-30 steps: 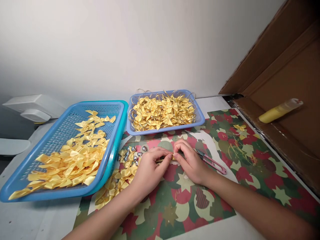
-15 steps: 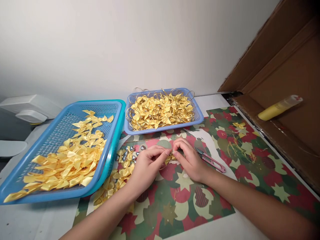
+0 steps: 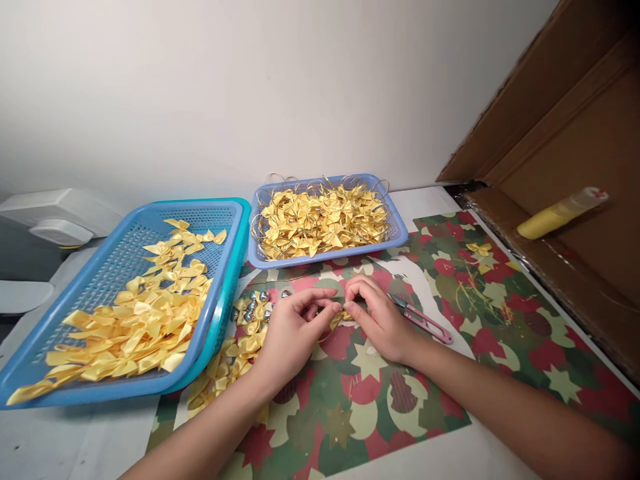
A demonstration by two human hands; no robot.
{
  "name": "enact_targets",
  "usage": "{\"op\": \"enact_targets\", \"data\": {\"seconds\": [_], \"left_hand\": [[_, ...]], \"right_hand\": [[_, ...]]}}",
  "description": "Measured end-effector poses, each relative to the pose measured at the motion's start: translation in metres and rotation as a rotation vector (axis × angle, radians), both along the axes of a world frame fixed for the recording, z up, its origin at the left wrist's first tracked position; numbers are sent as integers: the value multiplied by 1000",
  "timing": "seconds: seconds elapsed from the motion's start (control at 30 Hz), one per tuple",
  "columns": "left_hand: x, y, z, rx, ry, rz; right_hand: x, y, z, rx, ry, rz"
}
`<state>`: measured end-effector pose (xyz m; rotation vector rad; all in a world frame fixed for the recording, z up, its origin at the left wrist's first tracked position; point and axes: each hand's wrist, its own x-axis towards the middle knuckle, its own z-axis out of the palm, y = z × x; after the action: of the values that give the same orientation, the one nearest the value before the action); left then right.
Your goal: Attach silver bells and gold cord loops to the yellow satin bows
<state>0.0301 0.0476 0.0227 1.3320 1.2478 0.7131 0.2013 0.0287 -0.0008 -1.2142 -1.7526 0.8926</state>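
Observation:
My left hand (image 3: 297,327) and my right hand (image 3: 380,320) meet fingertip to fingertip over the patterned sheet. Between them is a yellow ribbon bow (image 3: 344,316), mostly hidden by the fingers. The right thumb and index finger pinch at it. My left thumb and curled fingers are closed at its other side, while the left index finger stretches out above. A thin gold loop seems to hang below the left thumb. Left of my left hand lie loose yellow bows (image 3: 245,347) and small silver bells (image 3: 249,315).
A blue basket (image 3: 113,250) of yellow bows, stacked on a teal one, stands at left. Behind my hands, a periwinkle basket (image 3: 330,257) holds bows with gold loops. Pink thread snips (image 3: 427,325) lie right of my right hand. Cardboard (image 3: 565,133) stands at right, near a yellow tube (image 3: 550,217).
The left index finger has lifted away from the thumb and straightened. My right hand stays almost where it was, still pinching.

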Motion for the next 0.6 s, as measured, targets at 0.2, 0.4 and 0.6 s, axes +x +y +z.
{"op": "enact_targets", "data": {"seconds": [0.2,0.4,0.6], "left_hand": [[-2,-2,-1,129,-151,23],[-7,-6,-5,430,28,-144],[-5,-5,-1,329,140,-107]], "right_hand": [[-1,1,0,-12,-7,-31],[0,1,1,-9,-25,-32],[-1,0,2,-28,-38,-31]]}}
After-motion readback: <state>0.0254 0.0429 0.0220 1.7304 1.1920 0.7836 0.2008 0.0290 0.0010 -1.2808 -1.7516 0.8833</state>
